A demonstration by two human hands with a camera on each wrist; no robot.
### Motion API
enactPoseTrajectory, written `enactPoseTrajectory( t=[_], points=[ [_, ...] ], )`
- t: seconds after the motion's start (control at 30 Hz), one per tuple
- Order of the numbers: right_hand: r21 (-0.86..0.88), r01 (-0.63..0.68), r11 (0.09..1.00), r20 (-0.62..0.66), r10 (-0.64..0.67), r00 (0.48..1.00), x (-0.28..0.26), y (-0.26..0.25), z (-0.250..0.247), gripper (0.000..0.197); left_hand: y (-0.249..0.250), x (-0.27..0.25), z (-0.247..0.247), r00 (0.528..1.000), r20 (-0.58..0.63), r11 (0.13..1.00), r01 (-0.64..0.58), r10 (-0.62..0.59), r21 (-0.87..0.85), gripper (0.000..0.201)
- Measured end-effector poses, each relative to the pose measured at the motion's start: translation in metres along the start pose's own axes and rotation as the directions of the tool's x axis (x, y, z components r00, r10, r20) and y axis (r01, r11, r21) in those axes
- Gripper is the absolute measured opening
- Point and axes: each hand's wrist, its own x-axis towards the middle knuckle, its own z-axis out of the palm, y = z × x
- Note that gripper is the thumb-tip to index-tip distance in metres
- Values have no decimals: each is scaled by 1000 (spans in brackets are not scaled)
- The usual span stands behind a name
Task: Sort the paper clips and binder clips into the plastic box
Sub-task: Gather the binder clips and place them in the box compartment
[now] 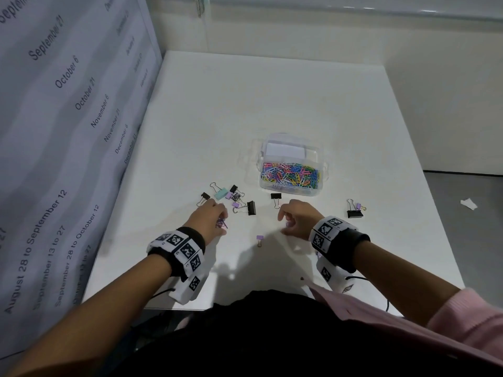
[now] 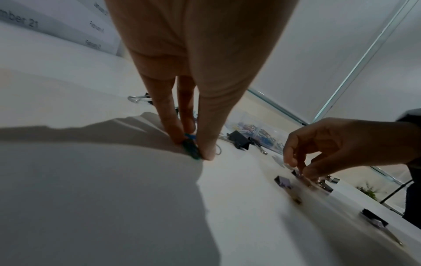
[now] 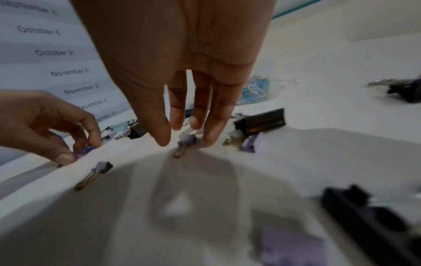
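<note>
A clear plastic box (image 1: 288, 191) stands mid-table; its near compartment is full of coloured paper clips (image 1: 290, 174). My left hand (image 1: 221, 223) pinches a small bunch of purple and blue paper clips (image 2: 191, 149) against the table. My right hand (image 3: 187, 137) reaches down over a small purple binder clip (image 3: 188, 140), thumb and fingers bracketing it; in the left wrist view thumb and forefinger meet on it. Another small purple binder clip (image 1: 260, 237) lies between my hands. Several binder clips (image 1: 235, 198) are scattered left of the box.
A black binder clip (image 1: 275, 196) lies just before the box. A black and a purple one (image 1: 354, 212) sit to the right. A hanging sheet printed with dates (image 1: 54, 131) borders the white table (image 1: 272, 104) on the left. A paper scrap (image 1: 468, 204) lies on the floor.
</note>
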Motion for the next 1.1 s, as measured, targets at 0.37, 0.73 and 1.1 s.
enactPoseTrajectory(
  t=[0.37,0.73,1.1],
  points=[
    [72,-195,978,-247,207,947,-28,51,-41,12,11,10,-5,998,10,991,-68,69,-116,29],
    [150,-528,836,-190,548,814,-56,107,-39,65,-11,4,-13,993,99,997,-50,56,-62,57],
    [145,-295,945,-131,313,941,-44,73,-17,44,21,10,8,984,44,982,-170,174,-87,23]
  ],
)
